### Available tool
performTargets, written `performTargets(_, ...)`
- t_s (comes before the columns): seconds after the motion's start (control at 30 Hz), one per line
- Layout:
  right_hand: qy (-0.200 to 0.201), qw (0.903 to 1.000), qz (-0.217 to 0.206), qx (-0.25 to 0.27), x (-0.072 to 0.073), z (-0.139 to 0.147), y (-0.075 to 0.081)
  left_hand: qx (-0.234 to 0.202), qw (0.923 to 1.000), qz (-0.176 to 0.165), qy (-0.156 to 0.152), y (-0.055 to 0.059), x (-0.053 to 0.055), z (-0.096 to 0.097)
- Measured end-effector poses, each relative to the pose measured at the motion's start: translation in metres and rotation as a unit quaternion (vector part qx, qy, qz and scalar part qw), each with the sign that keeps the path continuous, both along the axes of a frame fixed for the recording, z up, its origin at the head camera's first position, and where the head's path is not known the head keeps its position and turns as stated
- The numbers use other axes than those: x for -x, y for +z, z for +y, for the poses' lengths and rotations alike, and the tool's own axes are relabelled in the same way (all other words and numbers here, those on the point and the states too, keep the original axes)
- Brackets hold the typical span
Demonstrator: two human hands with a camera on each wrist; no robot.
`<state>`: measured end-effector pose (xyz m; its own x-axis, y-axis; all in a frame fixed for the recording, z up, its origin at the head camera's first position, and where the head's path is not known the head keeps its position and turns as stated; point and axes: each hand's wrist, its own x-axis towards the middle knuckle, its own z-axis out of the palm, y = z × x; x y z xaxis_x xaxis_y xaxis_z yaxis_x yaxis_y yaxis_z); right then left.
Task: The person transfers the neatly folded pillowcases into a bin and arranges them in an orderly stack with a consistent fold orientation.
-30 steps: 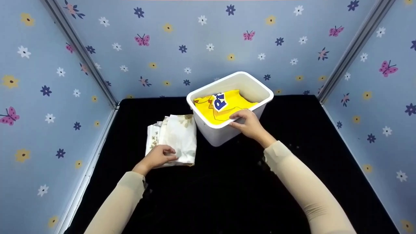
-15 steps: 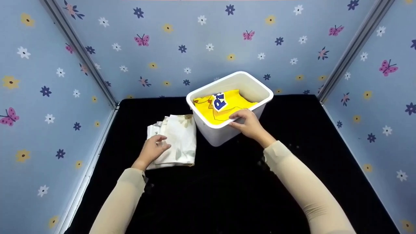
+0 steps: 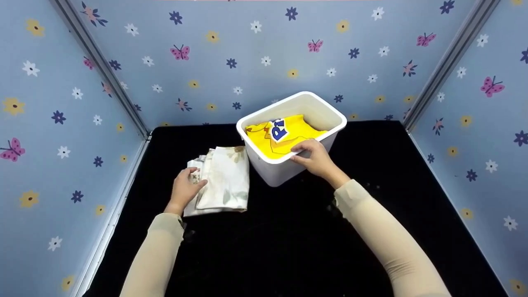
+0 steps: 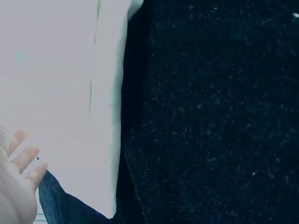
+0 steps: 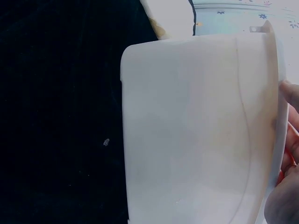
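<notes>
A folded white cloth with faded floral print (image 3: pixel 227 177) lies on the black surface, left of the white plastic bin (image 3: pixel 264 169). My left hand (image 3: pixel 185 189) is at the cloth's left edge, thumb and fingers spread apart. The left wrist view shows the fingers (image 4: pixel 28 158) loosely extended beside the pale cloth (image 4: pixel 60 102); whether they touch it I cannot tell. Inside the bin sits a yellow cloth (image 3: pixel 295 123) with blue lettering. My right hand (image 3: pixel 317 159) grips the bin's near rim, thumb outside and fingers over the edge. The right wrist view shows the bin's wall (image 5: pixel 196 121) up close.
A black cloth (image 3: pixel 288 247) covers the work surface. Blue walls with flowers and butterflies (image 3: pixel 264 49) enclose the back and both sides, with metal strips (image 3: pixel 103 70) at the corners. The bin stands close to the back wall.
My left hand has moved leftward and slightly away from me, from the cloth's near part to its left edge. My right hand and the bin have stayed still.
</notes>
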<state>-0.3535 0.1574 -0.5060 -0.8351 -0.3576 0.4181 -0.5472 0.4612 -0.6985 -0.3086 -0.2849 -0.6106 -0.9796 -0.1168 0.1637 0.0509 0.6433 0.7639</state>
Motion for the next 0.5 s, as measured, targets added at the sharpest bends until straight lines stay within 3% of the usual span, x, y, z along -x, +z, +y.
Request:
performTargets(0.23, -0.001, 1.0000, 0.001, 0.000, 0.0000, -0.0003, -0.0007, -0.022, 0.9989, -0.028, 0.031, -0.0024, -0.0001, -0.0064)
performTargets(0.5, -0.006, 1.0000, -0.005, 0.000, 0.0007, -0.0004, -0.0021, -0.051, 0.9934, -0.098, 0.031, -0.0040, 0.0007, -0.0103)
